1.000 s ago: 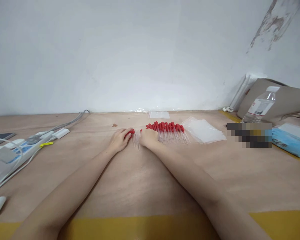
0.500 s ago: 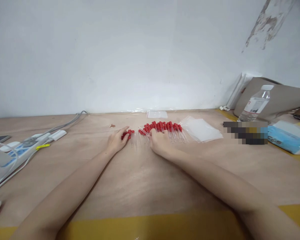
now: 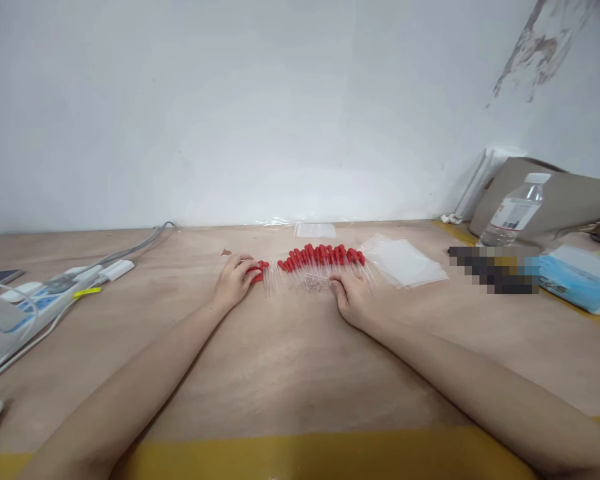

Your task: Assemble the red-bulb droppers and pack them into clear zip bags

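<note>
Clutching red-capped droppers (image 3: 261,269): left hand (image 3: 234,281) | right hand (image 3: 353,297) fingers' hold unclear | glass tips (image 3: 310,284) blurred

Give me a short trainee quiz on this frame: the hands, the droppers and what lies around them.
1. True or false: the left hand touches some of the droppers.
2. What lies on the table just to the right of the droppers? A) power strip B) clear bags C) phone
3. Which hand lies nearer the bags?
Key: 1 true; 2 B; 3 the right hand.
</note>
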The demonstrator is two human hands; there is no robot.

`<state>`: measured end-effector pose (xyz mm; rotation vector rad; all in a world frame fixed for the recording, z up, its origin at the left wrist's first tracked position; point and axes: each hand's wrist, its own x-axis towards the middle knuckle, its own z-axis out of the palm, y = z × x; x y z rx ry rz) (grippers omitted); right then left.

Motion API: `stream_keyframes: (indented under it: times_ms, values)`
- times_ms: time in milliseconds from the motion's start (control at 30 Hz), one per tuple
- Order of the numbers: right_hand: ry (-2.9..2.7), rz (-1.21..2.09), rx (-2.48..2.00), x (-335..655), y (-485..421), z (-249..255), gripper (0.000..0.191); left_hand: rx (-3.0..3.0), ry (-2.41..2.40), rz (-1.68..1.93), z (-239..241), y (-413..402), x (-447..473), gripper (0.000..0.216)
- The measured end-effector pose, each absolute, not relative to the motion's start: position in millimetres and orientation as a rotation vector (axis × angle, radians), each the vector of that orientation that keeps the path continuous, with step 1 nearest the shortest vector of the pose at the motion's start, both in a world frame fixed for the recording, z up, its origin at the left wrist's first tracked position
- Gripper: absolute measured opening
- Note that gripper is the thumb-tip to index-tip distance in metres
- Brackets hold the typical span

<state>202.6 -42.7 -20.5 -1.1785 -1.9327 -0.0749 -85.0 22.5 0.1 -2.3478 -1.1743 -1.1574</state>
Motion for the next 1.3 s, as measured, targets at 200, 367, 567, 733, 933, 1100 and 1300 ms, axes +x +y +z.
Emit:
stream_keyframes:
  times_ms: [200, 367, 567, 733, 933, 1100, 1300]
  values:
    - [-1.944, 0.018, -1.076, 203, -44, -18, 0.023, -2.425, -1.005, -1.266, 4, -3, -68, 0.011]
    - [-2.015, 0.055, -0.945, 203, -47, -13, 0.021, -2.66, -1.14, -1.375, -6, -29, -36, 0.024]
    - [-2.044, 0.013, -1.026, 200, -50, -12, 0.019, -2.757, -1.335, -1.457, -9, -37, -18, 0.02]
    - [-2.054, 0.031, -1.044, 198, -51, -10, 0.02, -2.775, -1.309, -1.425, -6, -38, -17, 0.018]
    - [-2.131, 0.082, -1.03, 198, -51, -9, 0.022, -2.806, -1.24, -1.385, -4, -38, -16, 0.016]
    - [-2.253, 0.125, -0.956, 205, -45, -9, 0.023, -2.975, -1.138, -1.298, -3, -38, -19, 0.015]
    - [-2.353, -0.031, -1.017, 211, -42, -6, 0.025, -3.122, -1.217, -1.118, -3, -41, -18, 0.017]
